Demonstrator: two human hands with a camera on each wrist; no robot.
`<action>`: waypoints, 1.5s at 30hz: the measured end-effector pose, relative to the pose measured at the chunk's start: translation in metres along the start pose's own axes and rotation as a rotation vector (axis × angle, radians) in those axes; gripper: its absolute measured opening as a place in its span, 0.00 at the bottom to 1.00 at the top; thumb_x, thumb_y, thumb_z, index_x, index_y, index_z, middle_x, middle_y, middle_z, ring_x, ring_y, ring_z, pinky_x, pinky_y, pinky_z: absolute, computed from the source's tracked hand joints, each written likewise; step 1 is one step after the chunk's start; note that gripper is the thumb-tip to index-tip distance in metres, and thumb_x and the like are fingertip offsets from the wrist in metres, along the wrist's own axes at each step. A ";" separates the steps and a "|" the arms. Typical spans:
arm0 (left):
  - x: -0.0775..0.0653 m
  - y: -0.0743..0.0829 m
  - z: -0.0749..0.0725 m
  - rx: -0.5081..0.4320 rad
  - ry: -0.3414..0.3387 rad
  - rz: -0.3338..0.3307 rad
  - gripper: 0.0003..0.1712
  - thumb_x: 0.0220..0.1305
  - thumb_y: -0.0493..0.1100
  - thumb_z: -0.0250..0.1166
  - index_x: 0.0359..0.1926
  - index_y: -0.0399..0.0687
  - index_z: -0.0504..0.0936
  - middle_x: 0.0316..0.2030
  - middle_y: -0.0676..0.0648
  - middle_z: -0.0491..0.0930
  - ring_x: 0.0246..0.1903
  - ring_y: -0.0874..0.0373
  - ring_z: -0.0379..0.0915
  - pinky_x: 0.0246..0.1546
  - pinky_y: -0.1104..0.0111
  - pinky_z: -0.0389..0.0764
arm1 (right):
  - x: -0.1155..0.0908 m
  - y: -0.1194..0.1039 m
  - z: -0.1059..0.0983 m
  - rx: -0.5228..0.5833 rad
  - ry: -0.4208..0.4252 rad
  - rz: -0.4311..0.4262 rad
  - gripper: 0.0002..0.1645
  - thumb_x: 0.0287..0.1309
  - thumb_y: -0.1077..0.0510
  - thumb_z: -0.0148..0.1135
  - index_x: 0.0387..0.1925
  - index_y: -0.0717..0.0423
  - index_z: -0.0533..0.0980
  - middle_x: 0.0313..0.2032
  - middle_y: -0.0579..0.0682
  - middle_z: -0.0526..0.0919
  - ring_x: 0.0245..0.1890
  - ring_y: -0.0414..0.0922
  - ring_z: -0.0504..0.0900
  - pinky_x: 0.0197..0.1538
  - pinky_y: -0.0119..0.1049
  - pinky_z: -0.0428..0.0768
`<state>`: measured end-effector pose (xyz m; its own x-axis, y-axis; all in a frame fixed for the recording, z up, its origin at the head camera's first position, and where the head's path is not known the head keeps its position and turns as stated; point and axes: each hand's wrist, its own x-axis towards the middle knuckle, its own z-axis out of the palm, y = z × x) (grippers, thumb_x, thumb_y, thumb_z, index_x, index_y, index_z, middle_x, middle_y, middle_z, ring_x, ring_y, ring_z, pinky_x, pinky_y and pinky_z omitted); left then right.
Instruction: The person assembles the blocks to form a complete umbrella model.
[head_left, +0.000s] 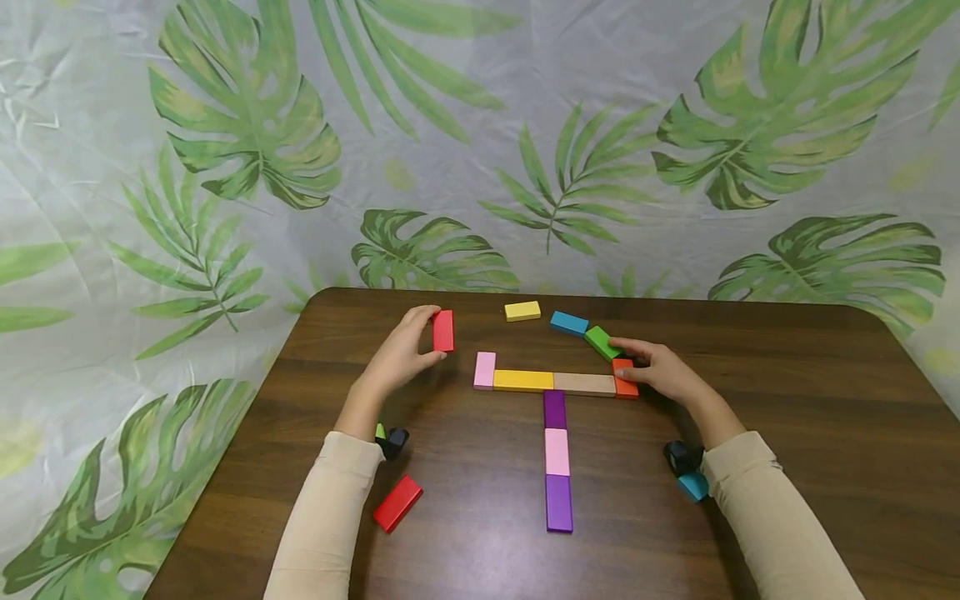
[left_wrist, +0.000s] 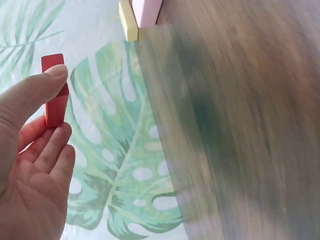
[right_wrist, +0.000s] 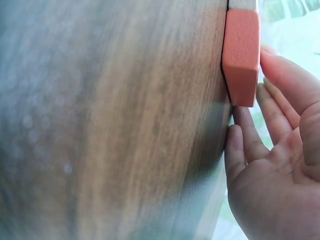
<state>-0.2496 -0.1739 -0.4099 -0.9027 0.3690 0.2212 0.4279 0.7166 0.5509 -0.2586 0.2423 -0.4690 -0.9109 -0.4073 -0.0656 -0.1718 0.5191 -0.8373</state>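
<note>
My left hand point(head_left: 401, 354) pinches a red block point(head_left: 443, 331) between thumb and fingers, raised off the table in the left wrist view. My right hand point(head_left: 660, 371) is at the right end of a row of blocks. Its thumb touches the orange-red block point(head_left: 625, 388), and its extended forefinger reaches the green block point(head_left: 601, 342). The row also has a pink block point(head_left: 484, 371), a yellow-orange block point(head_left: 523, 381) and a tan block point(head_left: 585, 384). Below it run a dark purple block point(head_left: 554, 409), a light pink block point(head_left: 557, 452) and a purple block point(head_left: 558, 503).
A pale yellow block point(head_left: 522, 312) and a blue block point(head_left: 569, 323) lie toward the far edge; the blue one meets the green. Another red block point(head_left: 398, 503) lies near the left forearm. Beside the right sleeve shows a light-blue block point(head_left: 693, 487). A leaf-print cloth point(head_left: 450, 150) hangs behind the table.
</note>
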 end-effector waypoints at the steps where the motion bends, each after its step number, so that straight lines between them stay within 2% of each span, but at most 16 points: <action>1: 0.003 0.001 0.001 -0.003 -0.002 0.001 0.39 0.49 0.35 0.68 0.61 0.34 0.60 0.58 0.39 0.61 0.55 0.49 0.61 0.55 0.60 0.64 | 0.000 0.000 0.000 0.000 0.001 -0.001 0.35 0.54 0.55 0.61 0.62 0.60 0.62 0.59 0.65 0.62 0.59 0.62 0.58 0.58 0.58 0.56; 8: 0.022 0.008 0.015 -0.002 -0.037 -0.003 0.39 0.50 0.36 0.68 0.62 0.33 0.59 0.59 0.39 0.60 0.55 0.49 0.62 0.56 0.61 0.64 | 0.000 0.001 -0.001 0.006 0.004 -0.004 0.35 0.55 0.55 0.61 0.62 0.60 0.62 0.59 0.65 0.62 0.59 0.62 0.58 0.58 0.58 0.56; 19: 0.048 0.010 0.041 0.027 -0.108 -0.058 0.40 0.53 0.38 0.66 0.64 0.35 0.56 0.61 0.39 0.57 0.59 0.51 0.57 0.59 0.64 0.59 | -0.001 0.000 -0.001 0.010 0.003 -0.003 0.35 0.54 0.55 0.61 0.62 0.60 0.62 0.59 0.65 0.62 0.59 0.62 0.58 0.58 0.58 0.57; 32: 0.061 0.011 0.066 -0.007 -0.135 -0.171 0.40 0.56 0.39 0.64 0.66 0.37 0.54 0.63 0.41 0.56 0.61 0.52 0.55 0.60 0.64 0.58 | 0.000 0.000 0.001 0.018 0.004 0.006 0.35 0.54 0.55 0.62 0.62 0.59 0.62 0.60 0.65 0.62 0.59 0.61 0.58 0.58 0.57 0.56; 45: 0.067 0.012 0.080 0.008 -0.197 -0.257 0.40 0.58 0.40 0.62 0.67 0.39 0.53 0.63 0.41 0.56 0.60 0.51 0.56 0.59 0.64 0.59 | -0.002 -0.002 0.001 0.028 -0.001 0.001 0.35 0.54 0.57 0.61 0.62 0.60 0.62 0.60 0.65 0.62 0.60 0.61 0.57 0.58 0.57 0.56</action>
<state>-0.3017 -0.0934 -0.4529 -0.9556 0.2822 -0.0851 0.1878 0.8053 0.5623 -0.2563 0.2411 -0.4678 -0.9106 -0.4077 -0.0673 -0.1603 0.4985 -0.8519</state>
